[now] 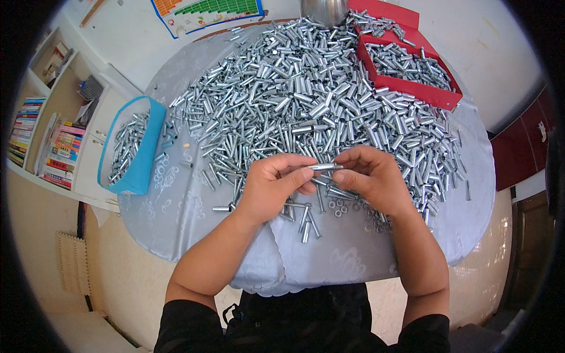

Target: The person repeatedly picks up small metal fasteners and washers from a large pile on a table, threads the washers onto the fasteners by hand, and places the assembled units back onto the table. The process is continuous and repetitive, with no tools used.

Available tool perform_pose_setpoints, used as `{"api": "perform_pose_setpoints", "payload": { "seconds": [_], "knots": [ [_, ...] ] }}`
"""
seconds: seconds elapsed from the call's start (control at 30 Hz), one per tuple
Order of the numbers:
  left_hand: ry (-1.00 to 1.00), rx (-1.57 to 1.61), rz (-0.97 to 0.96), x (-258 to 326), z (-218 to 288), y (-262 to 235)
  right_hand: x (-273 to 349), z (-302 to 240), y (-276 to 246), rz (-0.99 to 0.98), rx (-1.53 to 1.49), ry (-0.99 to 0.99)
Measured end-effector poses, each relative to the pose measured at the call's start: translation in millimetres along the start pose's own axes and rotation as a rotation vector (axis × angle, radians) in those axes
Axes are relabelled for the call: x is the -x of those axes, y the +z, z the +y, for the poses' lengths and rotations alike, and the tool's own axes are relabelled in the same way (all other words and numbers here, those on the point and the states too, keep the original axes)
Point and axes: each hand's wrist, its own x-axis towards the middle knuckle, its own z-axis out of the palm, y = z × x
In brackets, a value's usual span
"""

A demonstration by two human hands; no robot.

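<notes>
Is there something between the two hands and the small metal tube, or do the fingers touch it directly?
Nothing visible stands between. The left hand and the right hand both pinch the metal tube directly, one at each end, above the grey cloth. The big pile of tubes lies behind them, apart from the held one.

A round table [176,223] is covered by a pale grey cloth [347,259]. A broad heap of metal tubes [306,100] is spread across it (small nuts [338,206] near the front), flanked by a blue box [141,170] and red trays [412,88].
</notes>
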Motion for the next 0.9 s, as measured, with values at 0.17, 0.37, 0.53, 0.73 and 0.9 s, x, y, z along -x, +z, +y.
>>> {"api": "perform_pose_setpoints", "payload": {
  "seconds": [0.17,0.37,0.53,0.73,0.9],
  "knots": [
    [0.023,0.027,0.05,-1.9,1.8,-2.7,4.6,-14.2,-14.5,-0.141,0.578,-0.15],
    [0.022,0.015,0.053,-2.2,3.8,-1.4,7.5,-7.5,-16.0,-0.399,0.868,-0.35],
    [0.026,0.017,0.051,-2.0,1.5,-2.3,10.9,-9.4,-7.1,-0.481,0.916,-0.341],
    [0.022,0.008,0.048,-3.9,0.6,-2.9,16.9,-1.2,5.8,-0.439,1.146,-0.423],
    [0.006,-0.01,0.061,-3.6,-0.2,-2.9,19.6,-3.0,9.4,-0.419,1.171,-0.402]
  ]
}}
